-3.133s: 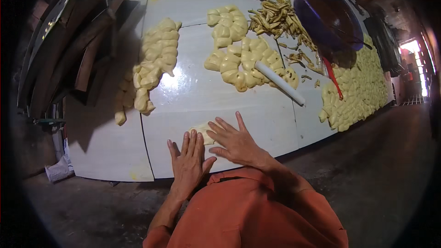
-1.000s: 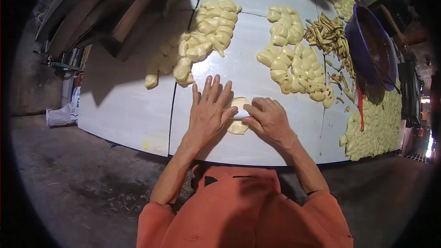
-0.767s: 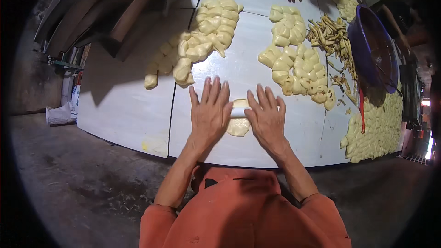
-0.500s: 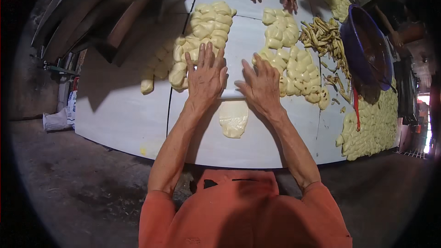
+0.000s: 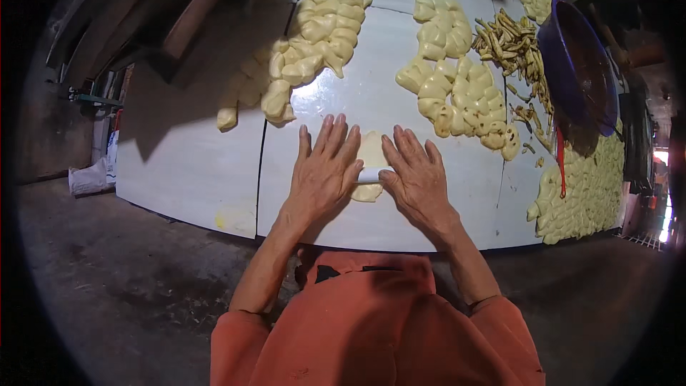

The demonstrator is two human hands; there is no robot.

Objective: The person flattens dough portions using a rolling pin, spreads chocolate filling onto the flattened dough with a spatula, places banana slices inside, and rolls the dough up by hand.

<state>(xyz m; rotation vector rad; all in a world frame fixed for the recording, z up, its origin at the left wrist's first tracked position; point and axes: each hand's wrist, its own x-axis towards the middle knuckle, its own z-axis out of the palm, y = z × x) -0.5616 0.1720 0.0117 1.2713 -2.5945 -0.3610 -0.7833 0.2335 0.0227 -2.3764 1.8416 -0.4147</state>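
A white rolling pin lies crosswise over a flattened strip of pale dough near the table's front edge. Dough shows on both the far and near sides of the pin. My left hand lies flat over the pin's left end, fingers stretched forward. Over its right end rests my right hand, also flat with the fingers extended. Both hands hide the ends of the pin. Beyond my left hand sits a cluster of smooth dough lumps; another dough cluster, partly with brown spots, lies beyond my right hand.
Right of the dough stands a purple basin, beside a heap of brownish-yellow, finger-shaped pieces. A red-handled tool lies by a broad spread of dough pieces at the right edge. Long dark boards overhang the table's far left.
Both my hands and the rolling pin have come back toward me along the dough, uncovering its far part. Another person's hands at the far edge have gone out of view.
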